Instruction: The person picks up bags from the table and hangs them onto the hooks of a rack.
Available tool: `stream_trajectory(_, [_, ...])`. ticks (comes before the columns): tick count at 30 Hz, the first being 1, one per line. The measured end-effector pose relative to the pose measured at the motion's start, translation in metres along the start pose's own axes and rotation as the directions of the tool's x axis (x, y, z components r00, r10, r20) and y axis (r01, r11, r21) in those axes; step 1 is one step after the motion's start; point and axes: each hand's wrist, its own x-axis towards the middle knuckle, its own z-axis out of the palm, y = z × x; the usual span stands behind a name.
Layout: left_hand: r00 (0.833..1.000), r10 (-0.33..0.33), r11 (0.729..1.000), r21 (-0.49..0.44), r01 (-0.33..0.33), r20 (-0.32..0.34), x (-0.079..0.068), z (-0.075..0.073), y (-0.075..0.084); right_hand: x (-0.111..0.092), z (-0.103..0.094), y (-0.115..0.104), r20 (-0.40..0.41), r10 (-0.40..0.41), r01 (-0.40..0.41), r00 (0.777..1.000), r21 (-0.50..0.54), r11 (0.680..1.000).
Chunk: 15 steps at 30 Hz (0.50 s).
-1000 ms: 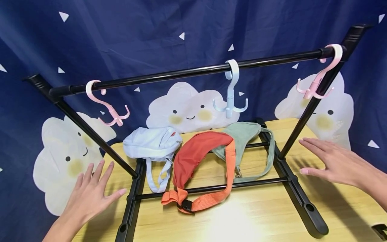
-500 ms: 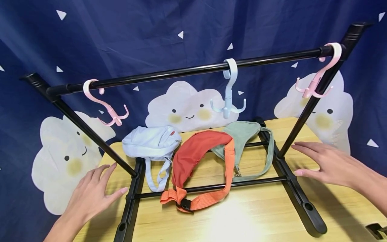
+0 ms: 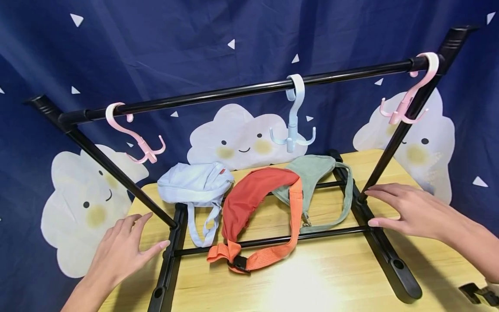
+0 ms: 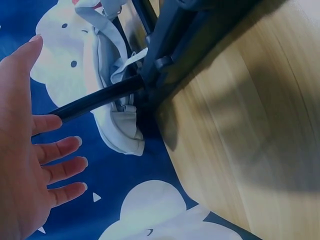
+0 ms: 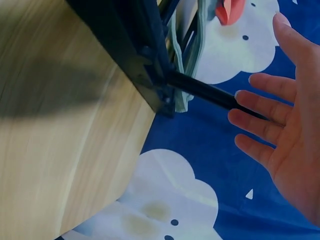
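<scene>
A black rack (image 3: 234,92) stands on the wooden table, with two upright posts and a top bar. My left hand (image 3: 121,247), fingers spread and slightly bent, is beside its left post and holds nothing. At the right post my right hand (image 3: 413,212) hovers with loosely extended fingers, also holding nothing; whether its fingertips touch the post I cannot tell. Between the posts lie a pale blue bag (image 3: 195,184), a red waist bag (image 3: 253,195) with an orange strap, and a green bag (image 3: 312,173). In the left wrist view, the left fingers (image 4: 65,170) show near the post.
From the top bar hang a pink hook (image 3: 142,145) at left, a light blue hook (image 3: 292,121) in the middle and another pink hook (image 3: 405,102) at right. Behind is a dark blue curtain (image 3: 156,52) with cloud prints. The wooden table (image 3: 312,277) extends in front.
My right hand has moved left, closer to the right post. The left hand has shifted slightly right toward the left post, its fingers bending a little. The bags and hooks stay in place.
</scene>
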Motion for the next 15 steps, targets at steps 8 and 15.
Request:
stream_trajectory(8, [0.999, 0.003, 1.0, -0.012, -0.002, 0.049, 0.001, -0.001, 0.01, 0.01, 0.001, -0.011, 0.017, -0.024, 0.024, 1.0, -0.001, 1.0])
stream_trajectory(15, [0.998, 0.017, 0.999, -0.039, -0.014, 0.068, 0.004, 0.0, 0.018, 0.02, 0.004, -0.024, 0.047, -0.059, 0.059, 0.997, 0.007, 0.998])
